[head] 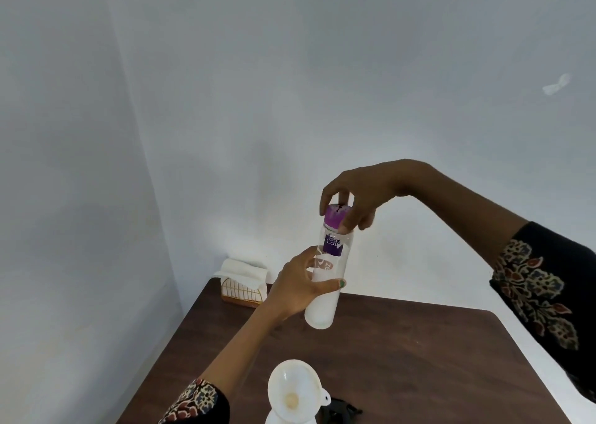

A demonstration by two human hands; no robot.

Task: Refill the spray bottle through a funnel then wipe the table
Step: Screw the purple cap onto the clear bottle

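A clear water bottle [322,307] with a purple label is held up above the dark wooden table [403,359]. My left hand [300,289] grips its body. My right hand [361,194] has its fingers closed around the purple cap [335,217] on top. Near the bottom edge a white funnel [293,388] stands in the neck of the white spray bottle [283,418], whose body is mostly cut off. A black object [338,409], perhaps the sprayer head, lies just right of it.
A gold wire holder with white paper napkins [243,280] stands at the table's far left corner, against the white wall. The table's right edge runs diagonally toward the lower right.
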